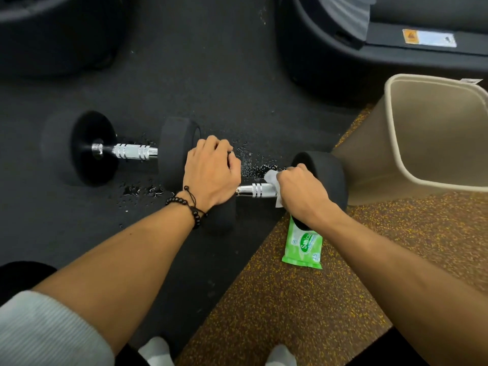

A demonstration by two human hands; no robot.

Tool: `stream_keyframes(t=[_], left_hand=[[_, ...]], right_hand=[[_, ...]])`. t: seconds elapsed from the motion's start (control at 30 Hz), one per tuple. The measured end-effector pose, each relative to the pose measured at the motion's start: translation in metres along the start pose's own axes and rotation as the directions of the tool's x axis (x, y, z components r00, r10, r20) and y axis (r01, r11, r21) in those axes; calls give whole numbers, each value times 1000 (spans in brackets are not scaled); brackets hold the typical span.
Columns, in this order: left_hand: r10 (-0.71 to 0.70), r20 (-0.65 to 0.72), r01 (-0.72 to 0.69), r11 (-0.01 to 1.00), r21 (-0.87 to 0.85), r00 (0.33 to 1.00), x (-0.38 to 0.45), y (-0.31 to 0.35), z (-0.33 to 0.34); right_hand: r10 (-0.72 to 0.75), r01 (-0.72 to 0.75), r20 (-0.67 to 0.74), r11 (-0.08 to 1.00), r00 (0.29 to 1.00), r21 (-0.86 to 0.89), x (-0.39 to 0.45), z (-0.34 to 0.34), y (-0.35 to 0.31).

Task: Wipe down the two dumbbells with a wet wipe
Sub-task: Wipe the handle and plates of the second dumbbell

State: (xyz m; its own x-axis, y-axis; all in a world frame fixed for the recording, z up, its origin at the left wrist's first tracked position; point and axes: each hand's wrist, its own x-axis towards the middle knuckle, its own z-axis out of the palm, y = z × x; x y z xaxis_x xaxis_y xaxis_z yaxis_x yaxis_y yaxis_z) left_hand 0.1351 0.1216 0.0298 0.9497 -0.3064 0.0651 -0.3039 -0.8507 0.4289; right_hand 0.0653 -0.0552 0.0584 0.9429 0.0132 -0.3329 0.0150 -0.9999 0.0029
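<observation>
The person is in the middle of wiping the nearer dumbbell (264, 190), which lies on the floor (211, 75) where the black mat meets the speckled brown one. The right hand (301, 192) is closed around the chrome handle with a white wet wipe (272, 178) bunched under its fingers, right beside the dumbbell's right weight. The left hand (211, 173) is clamped over the top of the left weight, steadying it. The second dumbbell (121, 149) lies just to the left on the black mat, untouched by either hand, with water droplets scattered on the floor between and in front of the two.

This looks like the handle stage of the first dumbbell; the next move probably calls for sliding the wipe along the bare chrome toward the left hand, then over the rubber ends, before shifting to the other dumbbell.

A green pack of wipes (303, 247) lies by the right wrist; its label reads "Sanica…", the rest hidden, with a "15" near the bottom. A beige bin (396, 143) stands to the right. The sticker on the black machine (429, 38) behind is too blurred to read.
</observation>
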Motion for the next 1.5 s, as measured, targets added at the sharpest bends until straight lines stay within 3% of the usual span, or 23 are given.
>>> stream_keyframes(t=[0.23,0.47,0.6,0.7,0.87,1.03,1.27,1.37,1.5], left_hand=[[31,-40,-25,989,149,999,53,7,-15],[212,-74,-207,976,73,974,6,7,-35],[239,-101,-242,970,-11,966,7,-7,-17],[221,-102,-223,975,-5,970,31,-9,-9],[175,-32,-175,985,-1,984,66,-14,-6],[152,23,-152,988,-26,988,92,-10,-5],[124,-34,-126,991,-53,992,115,-15,3],[97,-51,-100,993,-58,994,118,-15,5],[96,-79,-100,994,-53,992,117,-15,5]], right_hand=[[58,-26,-153,978,986,206,11,26,-10],[123,-60,-183,947,975,316,46,24,-1],[145,-37,-262,926,954,375,59,17,3],[181,-6,-350,895,919,446,64,14,1],[136,6,-310,908,941,419,80,22,0],[142,63,-396,885,907,461,101,14,-7],[41,134,-471,934,881,331,124,25,-34],[-25,179,-412,923,911,340,111,38,-26],[182,162,-516,818,837,551,106,32,-11]])
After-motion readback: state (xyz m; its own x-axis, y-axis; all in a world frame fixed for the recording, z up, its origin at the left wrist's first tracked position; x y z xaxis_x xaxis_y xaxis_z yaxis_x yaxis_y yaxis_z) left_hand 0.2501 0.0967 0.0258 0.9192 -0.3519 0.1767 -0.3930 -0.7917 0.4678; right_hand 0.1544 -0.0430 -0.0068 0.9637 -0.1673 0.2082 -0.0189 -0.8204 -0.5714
